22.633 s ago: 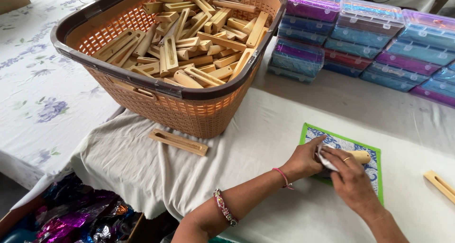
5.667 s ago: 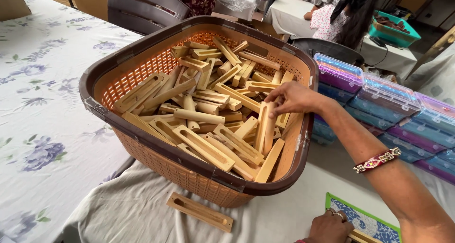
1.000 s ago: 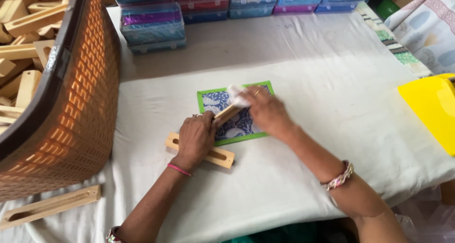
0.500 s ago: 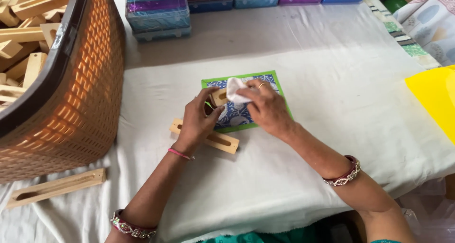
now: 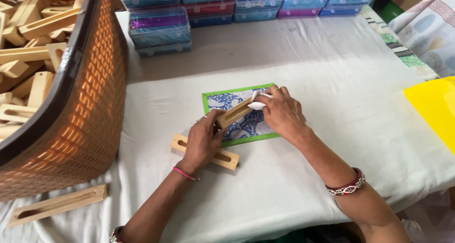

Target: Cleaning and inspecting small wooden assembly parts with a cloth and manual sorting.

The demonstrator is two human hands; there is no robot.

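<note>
Since half a second ago: both hands sit a little lower and nearer the middle of the view, the basket fills more of the left side, and the grip on the wooden piece is unchanged.
Left hand: fingers curled and clamped on the lower left end of a slotted wooden block, holding it tilted above the mat.
Right hand: fingers together, pinching a small white cloth and pressing it against the upper right end of the same block.
Slotted wooden block: pale wood with a long slot along its face, held between the two hands, slanting up to the right over the mat.
Mat: flat rectangle with a green border and a blue and white pattern, lying on the table under the hands.
Second block: same kind of slotted wood, lying flat on the cloth just below the mat, partly under the left wrist.
Third block: longer slotted piece, lying at the lower left just beside the basket's foot.
Basket: large brown woven plastic basket with a dark rim, at the left, heaped with more wooden pieces.
Boxes: stacked clear plastic boxes with shiny blue, purple and red contents, along the far edge.
Table: covered with a white cloth.
Yellow sheet: lies at the right edge, well apart from the hands.
Wrists: a pink thread on the left, a beaded bangle on the right.
</note>
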